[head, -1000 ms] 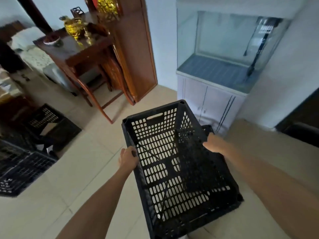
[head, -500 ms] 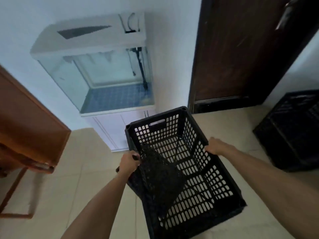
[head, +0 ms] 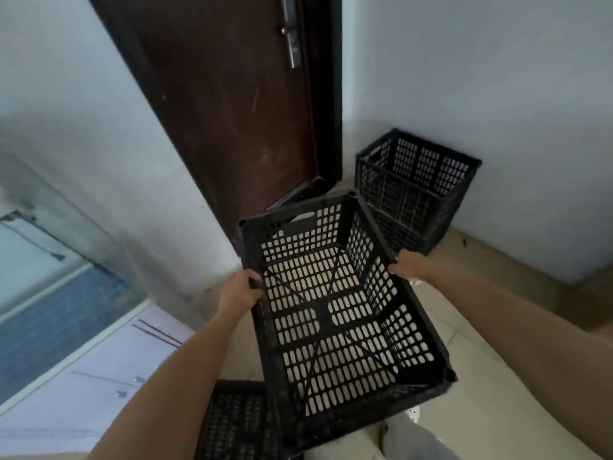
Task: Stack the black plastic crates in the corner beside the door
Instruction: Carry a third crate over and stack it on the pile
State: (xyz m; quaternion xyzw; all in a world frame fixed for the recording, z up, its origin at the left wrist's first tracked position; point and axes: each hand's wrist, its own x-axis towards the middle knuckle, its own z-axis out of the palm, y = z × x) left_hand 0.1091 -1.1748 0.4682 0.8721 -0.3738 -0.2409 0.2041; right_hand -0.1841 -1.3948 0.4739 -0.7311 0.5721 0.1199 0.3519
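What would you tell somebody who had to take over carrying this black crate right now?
Hands: the left hand grips the left rim of the carried crate, and the right hand grips the right rim.
Things: the carried crate is in the air, open side up, short of the corner. The corner crates stand against the wall beside the door. A low crate shows under the carried one, at the left.
Done: some crates are already in the corner.
Left: set the carried crate on the corner crates, then probably the low crate.
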